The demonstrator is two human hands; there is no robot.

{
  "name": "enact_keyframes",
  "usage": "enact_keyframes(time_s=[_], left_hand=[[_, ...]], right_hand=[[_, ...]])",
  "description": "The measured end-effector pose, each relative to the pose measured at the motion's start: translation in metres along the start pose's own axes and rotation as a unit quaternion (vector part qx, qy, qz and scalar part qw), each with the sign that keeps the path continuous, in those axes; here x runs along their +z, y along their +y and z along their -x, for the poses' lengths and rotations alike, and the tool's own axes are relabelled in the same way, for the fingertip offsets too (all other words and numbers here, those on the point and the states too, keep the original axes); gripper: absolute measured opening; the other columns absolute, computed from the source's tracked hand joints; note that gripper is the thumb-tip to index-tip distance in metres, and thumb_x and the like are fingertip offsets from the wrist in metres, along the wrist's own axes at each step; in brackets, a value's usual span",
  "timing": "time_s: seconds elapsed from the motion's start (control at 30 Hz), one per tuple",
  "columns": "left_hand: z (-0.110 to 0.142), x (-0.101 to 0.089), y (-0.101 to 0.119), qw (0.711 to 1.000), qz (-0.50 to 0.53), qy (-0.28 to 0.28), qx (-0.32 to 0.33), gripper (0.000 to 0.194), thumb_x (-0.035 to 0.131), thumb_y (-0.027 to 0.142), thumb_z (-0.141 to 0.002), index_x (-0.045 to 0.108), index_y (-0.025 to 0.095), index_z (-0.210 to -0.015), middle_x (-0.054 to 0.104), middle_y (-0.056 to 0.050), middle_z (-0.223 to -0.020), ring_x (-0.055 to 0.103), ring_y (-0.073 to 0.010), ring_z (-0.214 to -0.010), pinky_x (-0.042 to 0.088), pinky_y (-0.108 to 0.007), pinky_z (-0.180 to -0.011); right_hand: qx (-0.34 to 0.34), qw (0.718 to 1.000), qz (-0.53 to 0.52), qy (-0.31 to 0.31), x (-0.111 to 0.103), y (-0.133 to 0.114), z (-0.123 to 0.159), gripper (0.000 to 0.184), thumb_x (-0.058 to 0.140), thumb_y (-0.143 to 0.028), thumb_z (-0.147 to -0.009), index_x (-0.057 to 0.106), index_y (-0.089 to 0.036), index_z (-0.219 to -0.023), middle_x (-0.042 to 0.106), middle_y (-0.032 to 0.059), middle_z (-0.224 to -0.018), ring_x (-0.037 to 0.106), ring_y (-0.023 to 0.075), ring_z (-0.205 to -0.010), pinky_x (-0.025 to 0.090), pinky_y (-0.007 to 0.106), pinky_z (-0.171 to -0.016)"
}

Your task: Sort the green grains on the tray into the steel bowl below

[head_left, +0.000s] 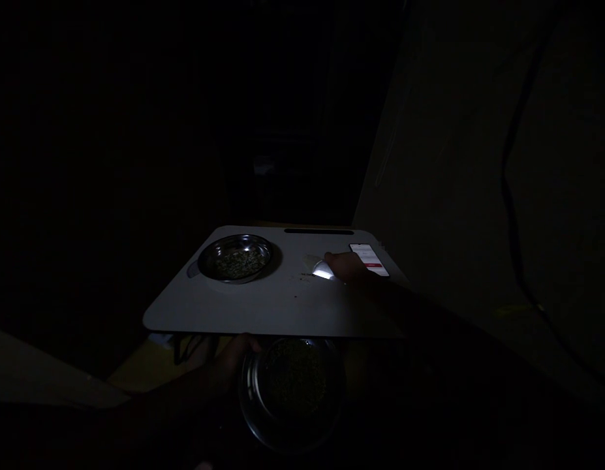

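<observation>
In the dim light, my left hand (239, 351) grips the rim of a steel bowl (253, 414) just below the table's front edge. Greenish bits (299, 378) lie in that bowl, too dark to name. Over the table, my right hand (345, 266) is closed on a shiny metal piece with a curved edge (324, 270); its full shape is hidden. Small pale and dark crumbs (306, 277) lie on the tabletop beside it. A second steel bowl (203, 262), on the table's left side, contains pale and greenish pieces (239, 263).
The white table (224, 310) has rounded corners and a dark slot (319, 231) along its far edge. A phone with a lit screen (363, 252) lies at the right, partly behind my right hand. A dark cable (510, 202) hangs along the right wall.
</observation>
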State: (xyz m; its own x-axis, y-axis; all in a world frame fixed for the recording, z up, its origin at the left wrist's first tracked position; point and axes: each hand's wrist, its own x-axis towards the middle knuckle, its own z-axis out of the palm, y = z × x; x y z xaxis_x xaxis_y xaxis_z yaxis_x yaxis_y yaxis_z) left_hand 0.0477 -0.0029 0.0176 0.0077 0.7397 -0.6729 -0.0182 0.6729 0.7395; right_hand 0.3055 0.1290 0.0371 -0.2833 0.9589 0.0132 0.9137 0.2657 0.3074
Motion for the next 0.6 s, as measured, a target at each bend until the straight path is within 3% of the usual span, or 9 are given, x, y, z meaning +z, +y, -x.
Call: enact_keyframes(time_s=[0.37,0.6], left_hand=[[-0.0071,-0.0046,-0.0040,1.000,-0.008,0.000,0.000,0.018,0.046,0.023,-0.052,0.045,0.017,-0.035,0.043,-0.001,-0.030,0.038,-0.0129,-0.030,0.030,-0.027,-0.036],[-0.0052,-0.0047,-0.0021,1.000,-0.011,0.002,0.019,0.017,0.045,0.021,-0.052,0.048,0.016,-0.036,0.045,-0.001,-0.032,0.039,-0.0122,-0.032,0.030,-0.026,-0.037]], right_hand=[[-0.078,0.996,0.011,0.052,0.0022,0.0017,0.0055,0.024,0.030,-0.024,-0.079,0.045,-0.016,-0.096,0.059,0.0108,-0.081,0.056,0.0198,-0.071,0.037,0.027,-0.055],[-0.040,0.998,0.002,0.044,0.0033,0.0002,0.0039,0.029,0.025,-0.026,-0.082,0.045,-0.016,-0.099,0.060,0.0106,-0.084,0.056,0.0204,-0.072,0.037,0.028,-0.056]])
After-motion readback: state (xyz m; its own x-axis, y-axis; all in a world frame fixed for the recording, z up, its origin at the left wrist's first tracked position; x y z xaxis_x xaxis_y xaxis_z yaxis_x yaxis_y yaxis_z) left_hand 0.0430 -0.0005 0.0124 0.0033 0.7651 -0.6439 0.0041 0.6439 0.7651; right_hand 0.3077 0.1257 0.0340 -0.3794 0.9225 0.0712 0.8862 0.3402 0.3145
